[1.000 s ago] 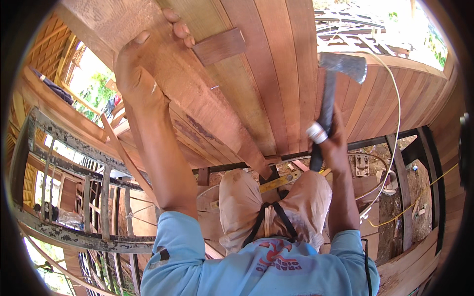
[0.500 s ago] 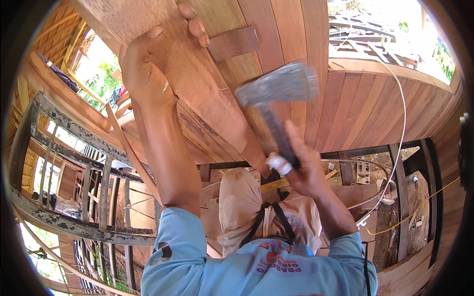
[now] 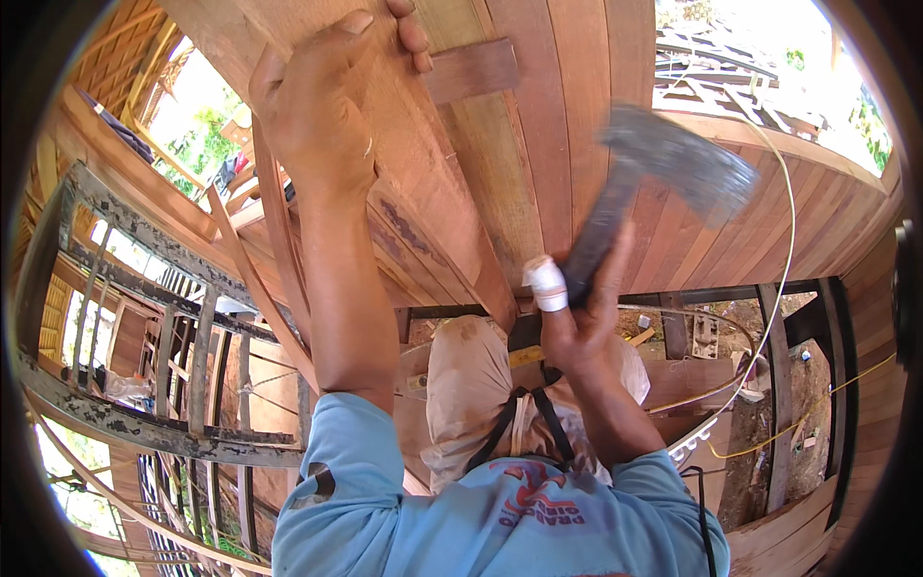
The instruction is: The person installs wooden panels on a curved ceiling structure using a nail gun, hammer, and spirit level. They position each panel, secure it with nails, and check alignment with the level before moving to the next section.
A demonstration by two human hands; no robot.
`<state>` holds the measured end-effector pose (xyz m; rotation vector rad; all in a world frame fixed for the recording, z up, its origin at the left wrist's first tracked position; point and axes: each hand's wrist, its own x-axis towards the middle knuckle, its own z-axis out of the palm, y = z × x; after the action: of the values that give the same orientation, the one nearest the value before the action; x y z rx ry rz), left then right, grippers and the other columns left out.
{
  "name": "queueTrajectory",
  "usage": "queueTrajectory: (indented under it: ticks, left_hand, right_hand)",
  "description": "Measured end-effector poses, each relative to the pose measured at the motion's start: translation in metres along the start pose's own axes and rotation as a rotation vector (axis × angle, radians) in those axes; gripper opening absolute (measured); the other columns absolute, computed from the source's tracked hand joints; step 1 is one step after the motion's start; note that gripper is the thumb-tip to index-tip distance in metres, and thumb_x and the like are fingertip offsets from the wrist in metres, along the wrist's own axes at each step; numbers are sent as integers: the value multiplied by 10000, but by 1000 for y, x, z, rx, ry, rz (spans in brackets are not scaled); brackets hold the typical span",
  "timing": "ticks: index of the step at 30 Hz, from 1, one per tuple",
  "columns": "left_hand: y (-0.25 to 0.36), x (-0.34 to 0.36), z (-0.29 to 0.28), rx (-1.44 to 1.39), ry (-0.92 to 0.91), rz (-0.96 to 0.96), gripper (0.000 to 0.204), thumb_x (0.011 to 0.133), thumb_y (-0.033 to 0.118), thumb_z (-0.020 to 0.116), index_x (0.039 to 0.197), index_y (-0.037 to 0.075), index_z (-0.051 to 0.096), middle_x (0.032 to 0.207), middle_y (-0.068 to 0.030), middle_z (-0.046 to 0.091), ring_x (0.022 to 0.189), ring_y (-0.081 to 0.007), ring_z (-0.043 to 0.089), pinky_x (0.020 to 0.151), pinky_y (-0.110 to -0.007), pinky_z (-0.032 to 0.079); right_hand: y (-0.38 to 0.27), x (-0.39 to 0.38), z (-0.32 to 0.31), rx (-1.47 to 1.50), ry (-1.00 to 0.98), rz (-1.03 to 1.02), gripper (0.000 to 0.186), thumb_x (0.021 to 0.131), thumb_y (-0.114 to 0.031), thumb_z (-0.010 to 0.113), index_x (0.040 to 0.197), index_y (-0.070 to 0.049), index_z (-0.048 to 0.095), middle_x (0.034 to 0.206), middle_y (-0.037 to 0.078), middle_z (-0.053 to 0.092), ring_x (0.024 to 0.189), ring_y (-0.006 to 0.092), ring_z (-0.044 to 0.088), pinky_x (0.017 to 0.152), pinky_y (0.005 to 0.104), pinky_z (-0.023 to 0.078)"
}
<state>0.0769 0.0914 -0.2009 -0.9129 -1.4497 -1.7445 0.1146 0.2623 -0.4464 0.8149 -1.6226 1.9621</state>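
Observation:
My left hand (image 3: 322, 111) is wrapped around the upper part of a long, thick wooden plank (image 3: 428, 192), fingertips curled over its right edge. The plank slants from the top of the view down to beside my knee. In my right hand (image 3: 582, 322) is a hatchet (image 3: 678, 159), gripped by its dark handle. Its broad grey head is blurred by motion and stands to the right of the plank, apart from it. White tape wraps the thumb of my right hand.
Behind the plank is a wall of wooden boards (image 3: 538, 125) with a short crosspiece (image 3: 471, 70). A dark, worn metal frame (image 3: 202, 365) stands at left beside thin wooden strips (image 3: 260, 279). A pale cable (image 3: 786, 207) hangs at right. Below, beams (image 3: 774, 404) cross the dirt ground.
The hatchet has swung up and to the right, away from the plank, its head now tilted the other way. My left hand and the plank have shifted slightly right.

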Motion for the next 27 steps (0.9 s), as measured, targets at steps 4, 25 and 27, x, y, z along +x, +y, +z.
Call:
queueTrajectory:
  ticks: [4,25,27]
  left_hand:
    - [-1,3,-1,56,45,-13,510,900,158,534,1320,-126,479,1084,-245,627,863,-328,633,752,-452,528]
    - [-26,-58,-55,-1,-18,-79,491,817,148,659,1199,-149,574,1034,-275,664,777,-359,672,642,-446,569]
    - [-15,-60,-49,134,9,-127,631,807,269,682,1276,-120,515,1026,-237,632,810,-341,632,698,-452,527]
  right_hand:
    - [-5,4,5,-147,-146,-32,827,969,-37,655,1646,-62,180,1399,208,603,984,240,681,892,335,548]
    - [39,-28,-7,83,-427,322,905,950,-59,720,1660,-75,160,1489,145,507,1190,194,598,1025,323,484]
    - [33,-27,-14,105,-442,388,891,951,-54,718,1654,-55,170,1477,138,514,1199,188,582,1027,325,476]
